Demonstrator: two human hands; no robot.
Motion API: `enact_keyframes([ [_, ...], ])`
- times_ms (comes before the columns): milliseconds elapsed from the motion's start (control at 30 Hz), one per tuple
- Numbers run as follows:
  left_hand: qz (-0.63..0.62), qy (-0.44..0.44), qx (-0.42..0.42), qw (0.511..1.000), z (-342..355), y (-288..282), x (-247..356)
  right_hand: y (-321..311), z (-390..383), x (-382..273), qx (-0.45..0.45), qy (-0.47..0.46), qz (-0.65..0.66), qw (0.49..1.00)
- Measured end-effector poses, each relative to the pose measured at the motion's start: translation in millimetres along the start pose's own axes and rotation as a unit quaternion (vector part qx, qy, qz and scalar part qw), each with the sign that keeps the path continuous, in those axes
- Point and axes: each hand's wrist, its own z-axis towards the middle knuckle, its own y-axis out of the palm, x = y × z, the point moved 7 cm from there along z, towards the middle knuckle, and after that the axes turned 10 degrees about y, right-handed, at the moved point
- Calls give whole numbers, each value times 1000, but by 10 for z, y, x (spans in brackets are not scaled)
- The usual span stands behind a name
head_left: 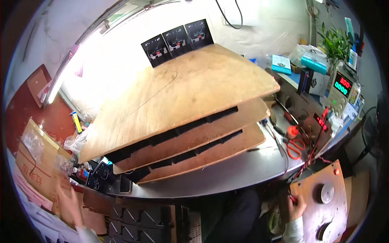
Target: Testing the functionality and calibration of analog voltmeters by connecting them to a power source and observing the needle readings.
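My left hand (69, 204) reaches low on the left beside a cardboard box (38, 174), with its fingers stretched apart and nothing seen in them. My right hand (298, 207) is closed at the left edge of a wooden panel (320, 202) that carries two round metal knobs (325, 193). A small dark and red thing shows at its fingertips, too little of it to name. Between my hands, low down, sit several black trays (137, 220) with pale slanted strips.
Stacked wooden boards (182, 93) with black boxes between them stand on a metal table (227, 166). Three black open boxes (177, 41) rest on top. At right are red-handled scissors (295, 148), red and black wires, and a power supply (341, 87). A phone (126, 185) lies at the front edge.
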Motion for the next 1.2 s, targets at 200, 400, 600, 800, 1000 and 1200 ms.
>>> enact_keyframes([
  [200, 42, 371, 138, 917, 2456, 12, 2971, 61, -159, 193, 16, 1, 3, 1000],
  [400, 150, 613, 116, 767, 3216, 1364, 5417, -85, -40, -109, -26, -35, 59, 997],
  [600, 260, 647, 108, 708, 3542, 2380, 6172, -70, 107, -200, -39, -12, 121, 992],
  [800, 312, 669, 140, 660, 3494, 2503, 6119, -91, 76, -260, -57, -21, 95, 994],
  [1000, 271, 696, 59, 662, 3006, 1703, 5698, -108, 66, -280, -37, -32, 73, 996],
  [1200, 200, 686, -6, 699, 2234, 529, 5005, -168, 23, -312, -33, -61, 101, 992],
])
